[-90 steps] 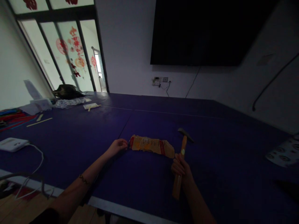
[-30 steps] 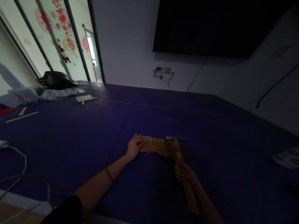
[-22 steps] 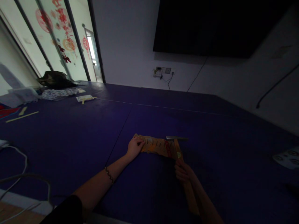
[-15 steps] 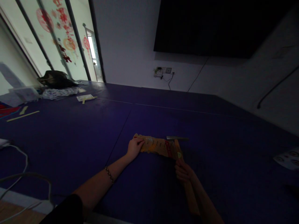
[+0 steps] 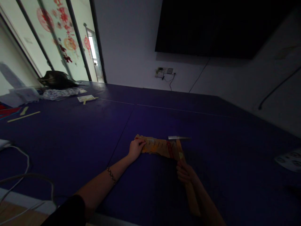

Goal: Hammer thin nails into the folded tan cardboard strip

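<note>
A torn strip of brown cardboard (image 5: 154, 146) lies on the dark blue table, with a red band near its right end and a row of short dark marks too small to make out. At its left end, my left hand (image 5: 136, 148) is closed, fingers and thumb pressed onto the cardboard. My right hand (image 5: 185, 172) is wrapped round the wooden handle of a hammer (image 5: 180, 138). The narrow metal head lies sideways just beyond the cardboard's right end, and the handle crosses that end. Whether the hammer touches the cardboard, I cannot tell.
White cables (image 5: 25, 163) run along the table's left edge. Farther back are a black bag (image 5: 57, 79), a clear plastic bundle (image 5: 60, 93), a white packet (image 5: 86, 98) and a yellowish strip (image 5: 23, 116). A pale object with round shapes (image 5: 290, 160) sits at the right.
The hammer head has shifted very slightly up and to the right. Both hands and the cardboard stay almost where they were.
</note>
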